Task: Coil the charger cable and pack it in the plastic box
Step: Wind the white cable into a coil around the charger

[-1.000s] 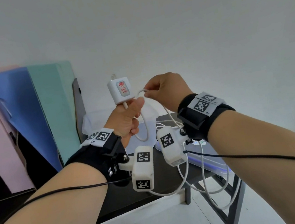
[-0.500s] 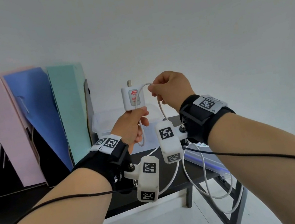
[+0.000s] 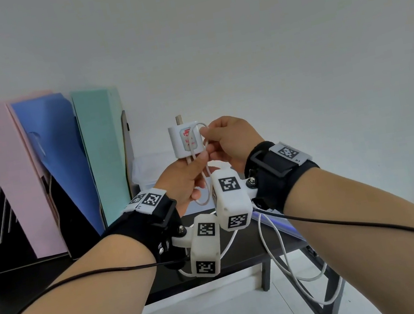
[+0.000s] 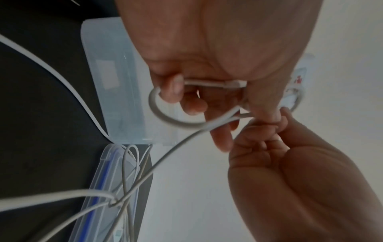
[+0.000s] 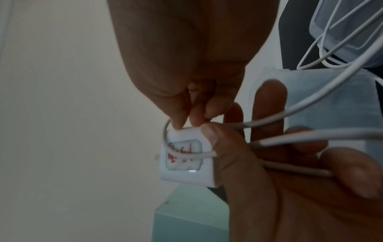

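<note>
My left hand (image 3: pixel 194 170) holds the white charger plug (image 3: pixel 185 141) upright in the air, its red label towards me. Its thumb presses cable strands against the plug (image 5: pixel 184 157). My right hand (image 3: pixel 206 136) pinches the white cable (image 3: pixel 277 254) at the plug's right edge, and a loop lies across the label. A small loop of cable (image 4: pixel 172 117) curls under the left hand's fingers (image 4: pixel 196 106). The rest of the cable hangs off the table's right end. The clear plastic box (image 3: pixel 143 173) stands open behind my hands, partly hidden.
Pink, blue and green file holders (image 3: pixel 65 167) stand at the back left of the black table (image 3: pixel 56 275). The box's clear lid (image 4: pixel 107 180) with a blue seal lies at the table's right end under cable strands. A white wall is behind.
My right hand has carried the cable loop left and down over the plug's face, meeting the left thumb. The left hand and plug have stayed nearly still while my head view shifted.
</note>
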